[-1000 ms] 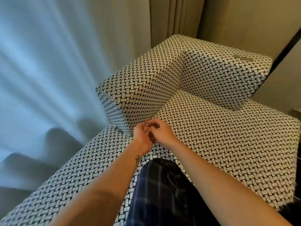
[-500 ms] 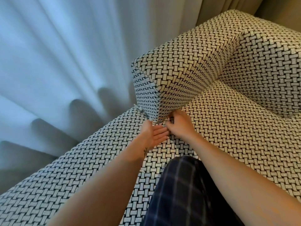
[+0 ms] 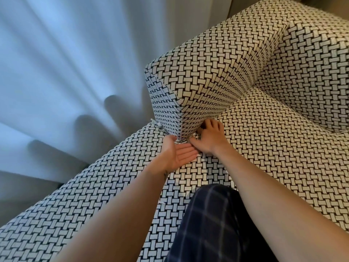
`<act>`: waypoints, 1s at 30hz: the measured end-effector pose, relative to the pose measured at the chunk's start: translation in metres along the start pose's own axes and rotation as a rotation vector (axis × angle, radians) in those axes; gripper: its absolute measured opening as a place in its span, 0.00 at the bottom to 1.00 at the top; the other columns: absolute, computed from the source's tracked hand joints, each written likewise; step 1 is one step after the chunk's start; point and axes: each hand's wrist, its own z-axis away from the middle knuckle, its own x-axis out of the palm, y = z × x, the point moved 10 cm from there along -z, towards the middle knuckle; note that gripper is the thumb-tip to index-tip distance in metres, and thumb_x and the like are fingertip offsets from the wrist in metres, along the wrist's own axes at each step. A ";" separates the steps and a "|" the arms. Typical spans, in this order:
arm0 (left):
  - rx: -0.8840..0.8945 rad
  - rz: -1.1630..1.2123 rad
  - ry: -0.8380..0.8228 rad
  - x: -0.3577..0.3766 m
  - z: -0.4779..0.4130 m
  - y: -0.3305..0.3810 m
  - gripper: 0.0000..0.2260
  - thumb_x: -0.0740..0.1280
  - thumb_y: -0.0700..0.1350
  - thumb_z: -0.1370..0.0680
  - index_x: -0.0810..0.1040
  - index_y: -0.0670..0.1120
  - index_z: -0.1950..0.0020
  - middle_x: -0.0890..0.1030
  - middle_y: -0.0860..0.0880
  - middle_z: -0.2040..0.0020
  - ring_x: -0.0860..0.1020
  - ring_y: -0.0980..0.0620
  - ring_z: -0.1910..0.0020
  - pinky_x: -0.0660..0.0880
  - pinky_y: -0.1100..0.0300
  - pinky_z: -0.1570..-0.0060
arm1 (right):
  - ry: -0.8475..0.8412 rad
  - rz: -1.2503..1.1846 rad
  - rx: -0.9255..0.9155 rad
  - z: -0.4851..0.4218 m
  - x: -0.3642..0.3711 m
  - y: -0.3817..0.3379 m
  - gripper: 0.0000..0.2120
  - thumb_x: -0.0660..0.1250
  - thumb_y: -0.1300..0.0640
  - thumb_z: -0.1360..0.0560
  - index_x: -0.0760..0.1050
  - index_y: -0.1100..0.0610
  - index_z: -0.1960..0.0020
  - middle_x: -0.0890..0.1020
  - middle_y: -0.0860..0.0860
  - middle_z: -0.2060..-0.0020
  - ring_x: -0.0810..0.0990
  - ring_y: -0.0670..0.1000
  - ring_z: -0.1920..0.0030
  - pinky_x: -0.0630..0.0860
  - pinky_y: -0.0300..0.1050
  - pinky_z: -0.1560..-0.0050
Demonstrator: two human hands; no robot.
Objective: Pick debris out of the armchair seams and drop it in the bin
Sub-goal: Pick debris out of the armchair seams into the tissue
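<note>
Two bare hands meet at the foot of the armchair (image 3: 264, 167), right where the front corner of its armrest (image 3: 204, 76) comes down onto the seat cushion (image 3: 273, 148). The left hand (image 3: 177, 154) lies palm up on the cushion with its fingers (image 3: 188, 151) spread flat and released, cupped just below the armrest corner; nothing can be made out resting in the palm. The right hand (image 3: 209, 138) is palm down just beside it, touching the cushion, its fingers (image 3: 212, 124) reaching into the seam between armrest and seat. The tips are tucked against the fabric there, so I cannot tell whether they pinch anything or are merely pressed in. A small pale fleck sits at the very base of the armrest corner, between the two hands (it may be debris, but it is too small to be sure).

Both the armrest and the cushion wear the same black-and-white basket-weave cover. At the outer front edge of the armrest, near the cushion's side edge, a short white tie (image 3: 155, 123) sticks out of the cover. A knee in dark checked trousers (image 3: 217, 224) rests on the front part of the seat, between the two forearms. Pale curtains (image 3: 66, 72) hang in soft folds just beyond the armrest's outer side.
</note>
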 end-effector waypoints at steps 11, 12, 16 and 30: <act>0.036 0.044 -0.034 -0.001 -0.006 0.000 0.31 0.53 0.59 0.18 0.78 0.32 0.40 0.85 0.34 0.48 0.84 0.37 0.49 0.83 0.48 0.50 | -0.023 -0.232 0.124 -0.003 0.007 0.007 0.28 0.60 0.30 0.27 0.77 0.41 0.33 0.60 0.55 0.25 0.48 0.58 0.22 0.40 0.57 0.22; 0.033 0.046 -0.035 -0.002 -0.006 -0.001 0.31 0.53 0.59 0.18 0.78 0.32 0.41 0.84 0.33 0.48 0.84 0.37 0.48 0.83 0.47 0.50 | 0.001 -0.253 0.122 -0.003 0.006 0.007 0.27 0.61 0.31 0.27 0.78 0.41 0.34 0.62 0.55 0.26 0.49 0.57 0.22 0.39 0.57 0.22; 0.027 0.046 -0.030 -0.003 -0.007 0.000 0.30 0.53 0.59 0.18 0.78 0.33 0.42 0.84 0.34 0.48 0.84 0.37 0.48 0.82 0.47 0.49 | 0.099 -0.368 0.133 0.001 0.007 0.010 0.20 0.66 0.35 0.27 0.82 0.43 0.40 0.66 0.52 0.30 0.53 0.55 0.23 0.37 0.56 0.22; 0.031 0.015 -0.010 -0.002 -0.001 0.000 0.29 0.51 0.58 0.17 0.78 0.34 0.48 0.84 0.35 0.52 0.83 0.38 0.50 0.82 0.48 0.50 | 0.441 -0.509 0.064 0.028 -0.015 0.005 0.13 0.71 0.43 0.28 0.86 0.49 0.49 0.76 0.48 0.45 0.66 0.52 0.38 0.59 0.66 0.30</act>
